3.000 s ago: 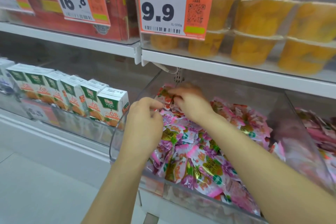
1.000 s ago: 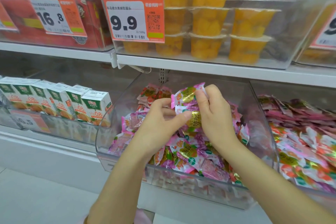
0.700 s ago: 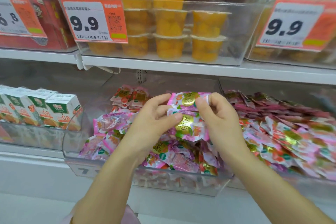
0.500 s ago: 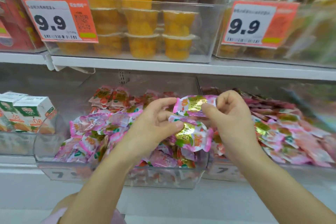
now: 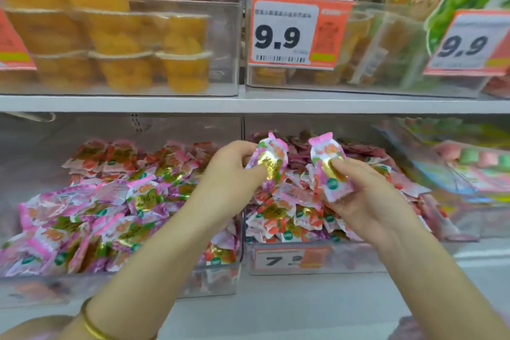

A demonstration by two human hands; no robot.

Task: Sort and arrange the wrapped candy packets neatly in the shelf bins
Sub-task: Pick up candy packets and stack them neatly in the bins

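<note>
Pink left packet [image 5: 269,159] in fingertip pinch of left hand [image 5: 231,176], right packet [image 5: 329,171] likewise in right hand [image 5: 367,196], no longer together.

Two white shelves are carrying rows of clear plastic bins.
The upper shelf [image 5: 276,103] is bearing a fruit-cup bin [image 5: 223,36] of orange fruit cups [image 5: 185,69] beside a tagged bin [image 5: 386,83] wearing a 9.9 price tag [image 5: 287,36]. The lower shelf [image 5: 303,301] is holding a left bin [image 5: 82,130] and a middle bin [image 5: 358,259] side by side, both heaped with pink candy packets [image 5: 138,201], plus a blurred right bin [image 5: 469,218].
</note>
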